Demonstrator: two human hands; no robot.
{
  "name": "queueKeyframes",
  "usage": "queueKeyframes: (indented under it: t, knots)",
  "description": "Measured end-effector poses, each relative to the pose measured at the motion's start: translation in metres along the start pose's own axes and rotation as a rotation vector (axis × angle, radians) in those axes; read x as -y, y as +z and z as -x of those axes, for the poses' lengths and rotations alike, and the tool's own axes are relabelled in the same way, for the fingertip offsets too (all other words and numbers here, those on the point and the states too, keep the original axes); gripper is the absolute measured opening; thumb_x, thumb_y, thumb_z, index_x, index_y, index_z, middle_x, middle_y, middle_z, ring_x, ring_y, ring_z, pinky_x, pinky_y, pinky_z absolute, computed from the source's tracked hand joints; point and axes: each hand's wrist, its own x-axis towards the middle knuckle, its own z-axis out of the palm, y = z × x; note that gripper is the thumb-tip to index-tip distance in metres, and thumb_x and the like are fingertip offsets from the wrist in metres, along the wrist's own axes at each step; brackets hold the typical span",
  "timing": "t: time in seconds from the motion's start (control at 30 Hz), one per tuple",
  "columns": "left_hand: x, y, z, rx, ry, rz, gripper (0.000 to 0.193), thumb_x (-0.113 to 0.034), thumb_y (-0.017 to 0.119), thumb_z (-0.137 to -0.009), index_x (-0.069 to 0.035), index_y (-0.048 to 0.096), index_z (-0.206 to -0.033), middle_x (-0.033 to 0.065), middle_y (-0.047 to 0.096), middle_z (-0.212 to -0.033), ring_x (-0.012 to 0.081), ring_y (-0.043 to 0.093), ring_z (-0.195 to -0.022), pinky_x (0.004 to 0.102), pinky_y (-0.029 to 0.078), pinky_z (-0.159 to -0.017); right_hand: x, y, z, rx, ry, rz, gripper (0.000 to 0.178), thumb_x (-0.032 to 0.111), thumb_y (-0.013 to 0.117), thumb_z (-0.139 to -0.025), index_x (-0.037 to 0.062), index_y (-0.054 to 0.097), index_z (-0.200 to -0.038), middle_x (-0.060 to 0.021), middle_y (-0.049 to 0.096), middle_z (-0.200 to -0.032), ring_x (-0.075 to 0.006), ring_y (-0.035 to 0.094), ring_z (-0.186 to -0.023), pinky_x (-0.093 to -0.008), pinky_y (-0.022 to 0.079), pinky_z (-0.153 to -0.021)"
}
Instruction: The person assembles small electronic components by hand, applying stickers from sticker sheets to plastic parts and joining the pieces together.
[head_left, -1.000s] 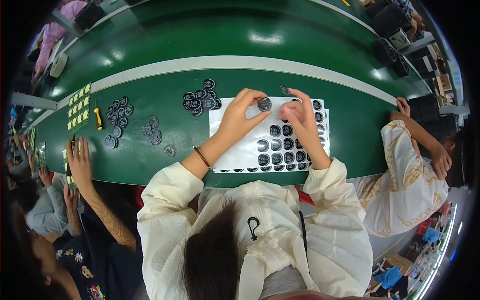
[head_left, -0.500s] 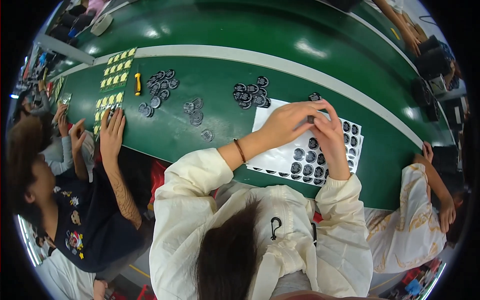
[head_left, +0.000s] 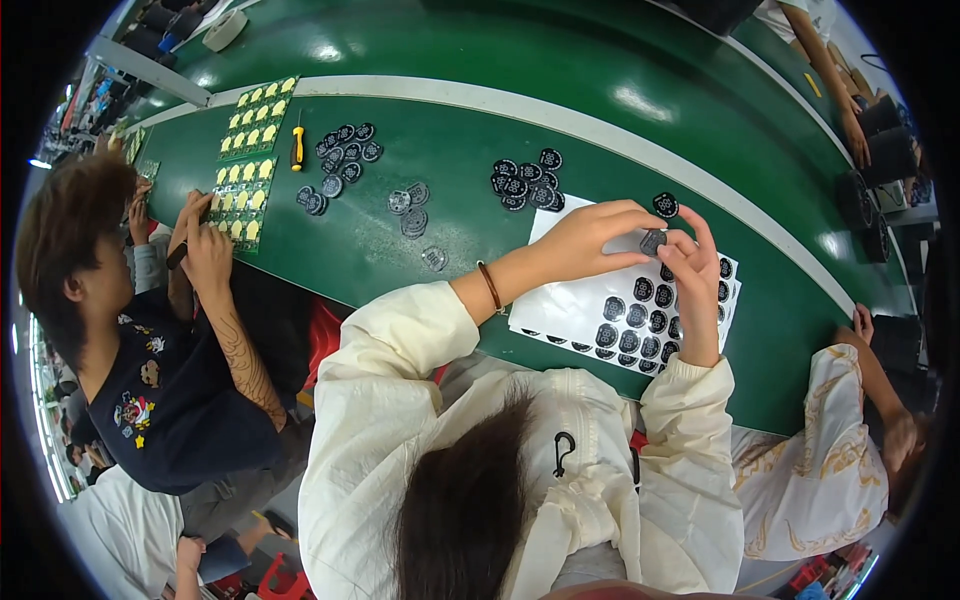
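A small dark disc (head_left: 652,243) is between my two hands above the white sticker sheet (head_left: 560,295). From the left, the thumb and fingers of my left hand (head_left: 590,240) close round its edge. My right hand (head_left: 697,285) pinches its other side, with the index finger raised. Near that raised fingertip is another black round piece with pale markings (head_left: 665,205); whether they touch I cannot tell. Rows of black round stickers (head_left: 636,315) cover the right part of the sheet, partly hidden by my right hand.
Black discs lie in a pile (head_left: 525,185) beyond the sheet and in another pile (head_left: 345,155) farther left. Greyish discs (head_left: 413,210) lie between. A yellow-handled screwdriver (head_left: 297,150) sits beside green circuit panels (head_left: 245,190). At left, a co-worker's hands (head_left: 205,250) are over the panels.
The whole view has shifted a little. My left fingers and right index have spread, showing more of the dark disc. The left co-worker's hand has lifted and turned near the panel.
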Motion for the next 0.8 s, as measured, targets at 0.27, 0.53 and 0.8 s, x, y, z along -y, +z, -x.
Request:
queueKeyframes:
  t: [0.27, 0.53, 0.8]
  knots:
    - [-0.003, -0.004, -0.002, -0.003, 0.089, -0.177, 0.040, -0.015, 0.074, -0.074, -0.007, 0.060, -0.111, 0.0089, 0.063, -0.102, 0.0256, 0.062, -0.093, 0.0330, 0.049, -0.079, 0.003, 0.004, 0.001, -0.038, 0.026, -0.058, 0.047, 0.002, 0.062, -0.082, 0.0006, 0.044, -0.125, -0.0044, 0.062, -0.089, -0.0112, 0.059, -0.087, -0.0237, 0.043, -0.080]
    - [-0.001, 0.001, 0.000, -0.133, -0.070, 0.044, 0.040, -0.012, 0.074, -0.075, -0.006, 0.058, -0.111, 0.0074, 0.065, -0.101, 0.0214, 0.065, -0.091, 0.0298, 0.052, -0.078, -0.007, -0.006, -0.003, -0.195, -0.202, 0.075, 0.027, 0.003, 0.061, -0.087, 0.0002, 0.056, -0.113, -0.0033, 0.062, -0.091, -0.0101, 0.058, -0.084, -0.0236, 0.046, -0.078]
    - [-0.008, 0.005, 0.002, -0.075, -0.260, 0.266, 0.043, -0.006, 0.071, -0.077, -0.005, 0.053, -0.116, 0.0091, 0.068, -0.098, 0.0190, 0.066, -0.094, 0.0287, 0.052, -0.081, 0.005, 0.014, 0.003, -0.103, -0.218, 0.007, 0.019, -0.005, 0.064, -0.081, -0.0022, 0.060, -0.100, -0.0042, 0.061, -0.087, -0.0101, 0.060, -0.080, -0.0201, 0.048, -0.072]
